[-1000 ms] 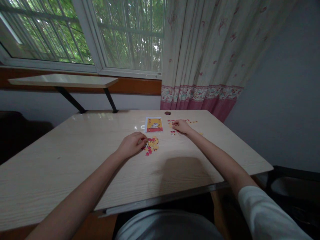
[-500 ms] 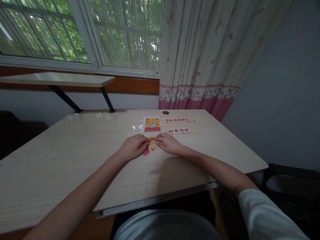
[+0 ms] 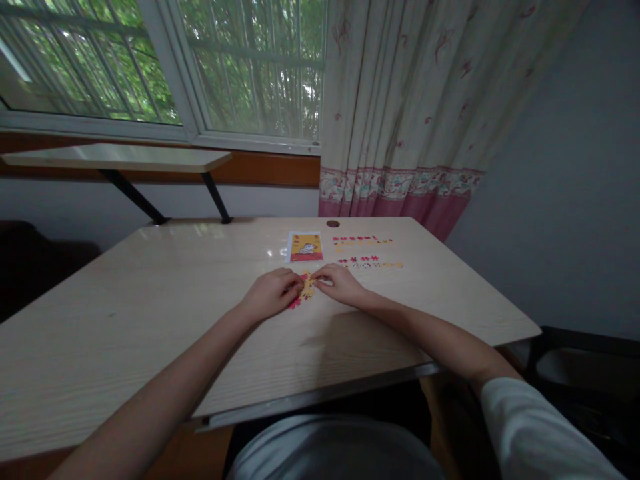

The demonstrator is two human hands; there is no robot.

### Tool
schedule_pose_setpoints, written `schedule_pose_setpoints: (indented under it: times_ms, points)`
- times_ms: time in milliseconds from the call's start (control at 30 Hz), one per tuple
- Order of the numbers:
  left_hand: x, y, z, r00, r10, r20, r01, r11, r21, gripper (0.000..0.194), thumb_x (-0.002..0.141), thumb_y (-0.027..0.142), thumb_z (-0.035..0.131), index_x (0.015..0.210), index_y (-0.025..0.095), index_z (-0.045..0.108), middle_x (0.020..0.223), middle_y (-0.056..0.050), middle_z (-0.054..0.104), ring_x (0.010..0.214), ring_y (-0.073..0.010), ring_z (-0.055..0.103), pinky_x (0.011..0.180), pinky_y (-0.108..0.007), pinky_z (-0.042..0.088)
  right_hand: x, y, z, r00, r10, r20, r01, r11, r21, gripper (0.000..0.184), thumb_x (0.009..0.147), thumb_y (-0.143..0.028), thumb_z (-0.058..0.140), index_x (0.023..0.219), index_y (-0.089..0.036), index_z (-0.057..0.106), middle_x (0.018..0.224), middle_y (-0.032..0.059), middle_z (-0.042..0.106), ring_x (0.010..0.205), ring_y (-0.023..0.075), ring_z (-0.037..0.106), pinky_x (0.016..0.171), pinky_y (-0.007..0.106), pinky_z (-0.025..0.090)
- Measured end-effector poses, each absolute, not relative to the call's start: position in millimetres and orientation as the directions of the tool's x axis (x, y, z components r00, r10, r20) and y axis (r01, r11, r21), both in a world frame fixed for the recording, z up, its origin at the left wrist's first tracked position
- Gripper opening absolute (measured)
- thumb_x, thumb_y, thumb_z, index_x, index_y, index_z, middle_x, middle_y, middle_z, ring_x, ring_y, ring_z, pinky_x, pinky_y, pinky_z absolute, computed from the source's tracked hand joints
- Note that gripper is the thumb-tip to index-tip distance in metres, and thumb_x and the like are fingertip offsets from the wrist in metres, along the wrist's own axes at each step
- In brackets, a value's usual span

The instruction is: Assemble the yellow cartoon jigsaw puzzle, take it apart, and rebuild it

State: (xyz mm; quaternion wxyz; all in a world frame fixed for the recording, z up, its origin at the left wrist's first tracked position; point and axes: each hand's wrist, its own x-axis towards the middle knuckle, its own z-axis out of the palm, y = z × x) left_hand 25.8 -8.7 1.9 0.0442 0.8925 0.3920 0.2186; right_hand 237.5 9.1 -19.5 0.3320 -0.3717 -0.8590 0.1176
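A small cluster of red and yellow jigsaw puzzle pieces (image 3: 307, 288) lies on the table between my hands. My left hand (image 3: 274, 292) rests at its left side, fingers curled and fingertips on the pieces; whatever they pinch is too small to make out. From the right, my right hand (image 3: 339, 283) reaches in with thumb and index finger nearly together at the upper edge of the cluster, holding what looks like a puzzle piece. Just beyond stands out a flat picture card (image 3: 305, 247) with a white animal on yellow and red.
Rows of loose red pieces (image 3: 355, 238) and yellow and white pieces (image 3: 373, 265) lie right of the card. A raised shelf (image 3: 115, 157) stands at the back left of the table (image 3: 150, 320). A cable hole (image 3: 333, 224) is near the back edge, before the curtain (image 3: 400, 133).
My right fingertips have shifted slightly right and drawn closer together at the cluster. My left hand stays at the cluster's left side. The whole view has shifted a little.
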Motion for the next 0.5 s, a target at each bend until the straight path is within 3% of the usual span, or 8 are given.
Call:
schedule_pose_setpoints:
  times_ms: [300, 500]
  points:
    - [29.1, -9.8, 4.1, 0.479, 0.775, 0.413, 0.594, -0.632, 0.497, 0.026, 0.079, 0.037, 0.056, 0.095, 0.017, 0.064, 0.085, -0.005, 0.065, 0.074, -0.0159, 0.058, 0.067, -0.027, 0.045, 236.5, -3.5, -6.5, -0.474, 0.639, 0.606, 0.354, 0.768, -0.534, 0.012, 0.078, -0.023, 0.06, 0.086, -0.018, 0.068, 0.083, 0.004, 0.068, 0.077, 0.0122, 0.061, 0.071, 0.024, 0.049]
    - [29.1, -10.0, 6.6, 0.505, 0.754, 0.419, 0.529, -0.654, 0.541, 0.025, 0.08, 0.036, 0.057, 0.091, 0.016, 0.067, 0.078, -0.004, 0.064, 0.067, -0.0135, 0.055, 0.061, -0.025, 0.043, 235.5, -3.8, -8.1, -0.493, 0.613, 0.618, 0.317, 0.788, -0.528, 0.013, 0.079, -0.025, 0.06, 0.085, -0.018, 0.068, 0.081, 0.0039, 0.068, 0.075, 0.0121, 0.061, 0.07, 0.024, 0.049]
